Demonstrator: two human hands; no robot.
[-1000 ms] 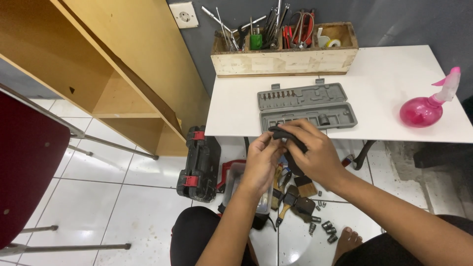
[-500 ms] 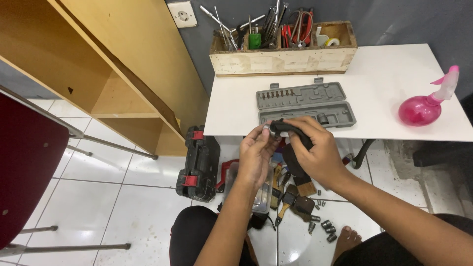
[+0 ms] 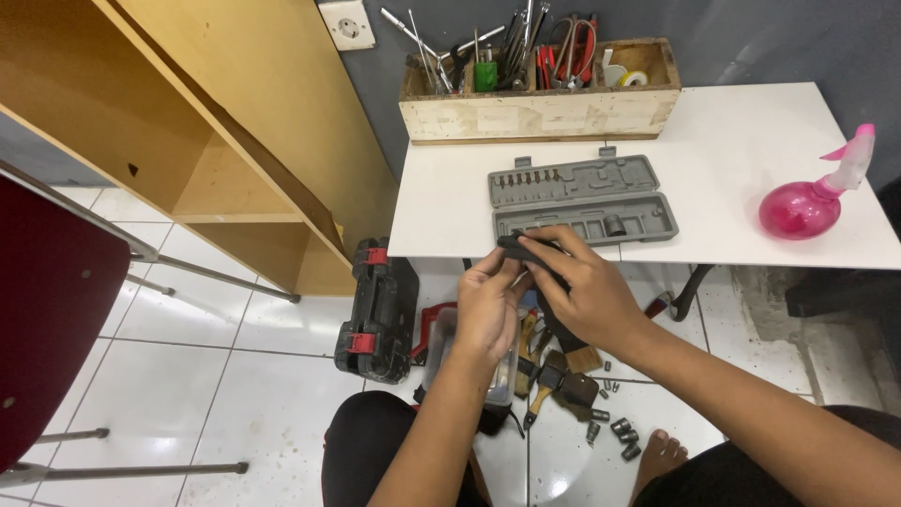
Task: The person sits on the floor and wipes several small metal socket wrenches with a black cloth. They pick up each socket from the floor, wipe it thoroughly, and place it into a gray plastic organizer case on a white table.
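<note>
Head view looks down on a white table [image 3: 751, 160] pushed against a grey wall, with a wooden shelf unit [image 3: 188, 122] to its left and tiled floor [image 3: 216, 376] below. Along the table's back edge stands a long wooden tool tray [image 3: 540, 115] crammed with hand tools. In front of it lies an open grey bit case [image 3: 577, 199], hinged flat, its front half close to the table edge; a jolt of the table or a forearm brushing forward could probably push it off. A pink spray bottle [image 3: 807, 205] sits well apart at the right.

On the floor beside the table leg stands a black tool case with red latches [image 3: 377, 310], and near the person's bare foot lie brushes and loose sockets [image 3: 615, 427], easy to kick or step on.

Both hands meet just below the table edge on a black handled tool [image 3: 526, 252]. The left hand [image 3: 488, 310] pinches its near end with fingertips, and the right hand [image 3: 587, 296] is curled over it from above, gripping. What lies between the fingers is hidden. Held over open floor, a small part slipping from that pinch would likely drop among the scattered pieces and be hard to find.
</note>
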